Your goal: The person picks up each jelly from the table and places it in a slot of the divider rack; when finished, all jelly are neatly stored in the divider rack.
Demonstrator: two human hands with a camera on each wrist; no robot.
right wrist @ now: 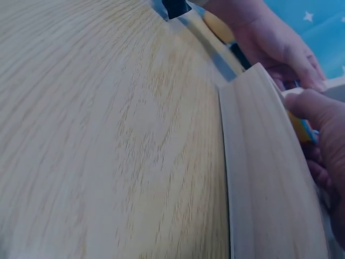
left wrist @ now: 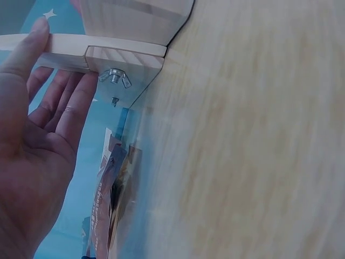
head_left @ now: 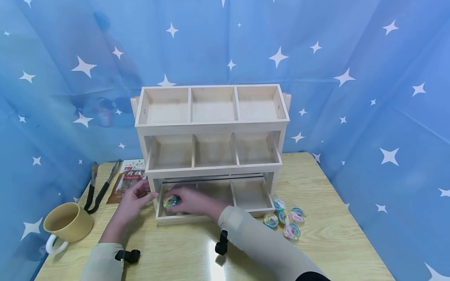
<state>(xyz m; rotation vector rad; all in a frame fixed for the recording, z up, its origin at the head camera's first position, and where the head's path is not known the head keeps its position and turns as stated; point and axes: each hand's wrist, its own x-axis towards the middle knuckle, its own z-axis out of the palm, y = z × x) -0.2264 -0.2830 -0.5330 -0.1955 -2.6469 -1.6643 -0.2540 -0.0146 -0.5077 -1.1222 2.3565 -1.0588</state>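
Observation:
A three-tier wooden rack (head_left: 211,128) stands on the table, each tier a tray with three compartments. Inside the left compartment of the bottom tray (head_left: 183,220), my right hand (head_left: 195,201) grips a small round snack cup (head_left: 170,201) with a colourful lid. The right wrist view shows only a yellow and blue part of it behind the tray's front wall. My left hand (head_left: 134,200) holds the rack's left side near the bottom tray. In the left wrist view, the thumb and fingers (left wrist: 78,110) lie on opposite sides of a wooden piece, near a wing nut (left wrist: 114,76).
Several similar snack cups (head_left: 291,231) lie on the table right of the rack. To the left are a yellow mug (head_left: 72,222) with a white handle, black-handled tongs (head_left: 103,191) and a brown and white packet (head_left: 121,185). A blue starred curtain (head_left: 225,47) surrounds the table.

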